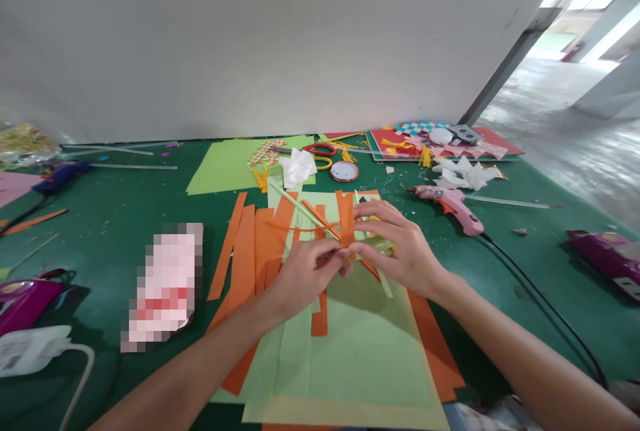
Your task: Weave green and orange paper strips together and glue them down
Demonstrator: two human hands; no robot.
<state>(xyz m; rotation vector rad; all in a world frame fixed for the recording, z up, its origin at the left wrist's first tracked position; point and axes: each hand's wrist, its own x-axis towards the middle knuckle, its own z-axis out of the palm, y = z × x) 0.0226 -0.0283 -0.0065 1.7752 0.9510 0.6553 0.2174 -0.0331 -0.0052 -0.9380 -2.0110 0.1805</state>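
Pale green paper [375, 357] lies flat nearest the camera, spread on a dark green tabletop [550, 251] with loose orange strips [243, 251] fanned along its left side. Over the far part of these sheets, between the two hands, a short, wide orange paper strip [346, 214] points away from the camera, near a narrow pale green strip [305, 211] that runs at a slant. Thumb and forefinger of the left hand [310, 274] come together in a pinch at the wide strip's near end, while the right hand [400, 247] has its fingers bent and spread beside the right edge; whether those fingertips press on it, I cannot tell. Such paper should be very light, thin and bendy, quick to crease or tear and slightly slippery against other sheets, so a gentle hold at the end and along the edges looks best. Beyond the right hand rests a pink glue gun [453, 203]; farther back sit a crumpled white tissue [299, 167] and red-handled scissors [320, 149].
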